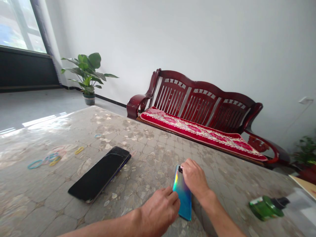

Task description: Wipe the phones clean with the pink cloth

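A smartphone (184, 200) with a shiny blue, rainbow-tinted back is tilted between my hands, its back and dark camera block facing me. My left hand (161, 208) is closed on the phone's left edge, about halfway down. At the upper right edge, beside the camera block, the fingers of my right hand (195, 176) are closed on it; their tips are partly hidden. A second, larger phone (100, 174) with a black screen lies face up to the left, its upper end looking cracked. Neither hand touches it.
Several coloured rubber bands (50, 159) lie on the patterned tablecloth (93, 123) at left. A green bottle (266, 207) with a black top lies at right. Beyond the table are a red wooden bench (192, 95) and a potted plant (89, 77).
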A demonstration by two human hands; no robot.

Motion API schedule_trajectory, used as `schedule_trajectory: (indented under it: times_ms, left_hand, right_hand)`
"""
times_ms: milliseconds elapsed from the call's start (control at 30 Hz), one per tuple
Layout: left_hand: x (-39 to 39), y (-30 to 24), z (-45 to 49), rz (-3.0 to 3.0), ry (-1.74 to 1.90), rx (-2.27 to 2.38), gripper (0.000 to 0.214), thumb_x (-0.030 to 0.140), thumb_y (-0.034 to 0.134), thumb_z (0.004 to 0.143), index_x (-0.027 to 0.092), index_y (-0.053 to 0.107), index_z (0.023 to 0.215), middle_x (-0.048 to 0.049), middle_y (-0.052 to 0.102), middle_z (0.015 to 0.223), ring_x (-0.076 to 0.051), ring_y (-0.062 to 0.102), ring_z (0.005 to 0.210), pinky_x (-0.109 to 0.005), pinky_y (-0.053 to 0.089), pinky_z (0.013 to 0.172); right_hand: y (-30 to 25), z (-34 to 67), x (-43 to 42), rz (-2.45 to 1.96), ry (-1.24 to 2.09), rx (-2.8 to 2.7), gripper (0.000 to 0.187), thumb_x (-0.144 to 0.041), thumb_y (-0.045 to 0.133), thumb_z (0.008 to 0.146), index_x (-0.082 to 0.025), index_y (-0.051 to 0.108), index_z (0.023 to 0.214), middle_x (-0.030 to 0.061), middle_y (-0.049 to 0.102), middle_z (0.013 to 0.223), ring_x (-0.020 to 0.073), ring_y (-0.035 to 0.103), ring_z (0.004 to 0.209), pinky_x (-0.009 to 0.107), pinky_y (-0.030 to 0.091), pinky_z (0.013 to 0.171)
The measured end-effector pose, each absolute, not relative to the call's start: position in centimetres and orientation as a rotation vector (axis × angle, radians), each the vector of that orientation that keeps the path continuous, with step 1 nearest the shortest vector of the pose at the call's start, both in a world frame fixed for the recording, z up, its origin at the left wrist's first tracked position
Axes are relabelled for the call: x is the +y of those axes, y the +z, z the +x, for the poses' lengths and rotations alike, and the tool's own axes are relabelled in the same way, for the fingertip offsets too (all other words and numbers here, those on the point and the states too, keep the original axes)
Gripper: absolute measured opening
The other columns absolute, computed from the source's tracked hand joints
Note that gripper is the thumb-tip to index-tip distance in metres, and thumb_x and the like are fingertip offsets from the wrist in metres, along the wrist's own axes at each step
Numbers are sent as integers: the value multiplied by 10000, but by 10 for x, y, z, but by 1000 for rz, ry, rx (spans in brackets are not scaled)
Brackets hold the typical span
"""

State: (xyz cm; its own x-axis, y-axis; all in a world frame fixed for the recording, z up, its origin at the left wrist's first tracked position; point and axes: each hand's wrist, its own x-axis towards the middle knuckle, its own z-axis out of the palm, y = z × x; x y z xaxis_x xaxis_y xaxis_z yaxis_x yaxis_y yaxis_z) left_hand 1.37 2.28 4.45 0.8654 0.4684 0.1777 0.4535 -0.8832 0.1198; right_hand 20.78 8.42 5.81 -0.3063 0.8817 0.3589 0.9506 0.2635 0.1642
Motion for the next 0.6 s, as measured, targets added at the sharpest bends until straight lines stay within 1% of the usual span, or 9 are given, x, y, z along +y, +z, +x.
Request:
schedule_trajectory:
  times_ms: [300,600]
  left_hand:
    - [23,44,14,2954,304,739,55,208,576,935,164,578,966,-73,593,948,-206,531,872,-322,506,764]
    - [23,44,13,2955,309,729,43,208,567,937,168,578,945,-71,593,941,-204,527,864,-322,504,770]
  right_hand:
    - [61,205,84,-1754,-521,-2335,241,-56,516,908,-212,630,765,30,628,849,178,571,839,288,374,763]
    - [63,203,82,-1822,-454,-2341,221,-69,521,915,-207,646,795,33,632,882,176,570,872,279,366,782]
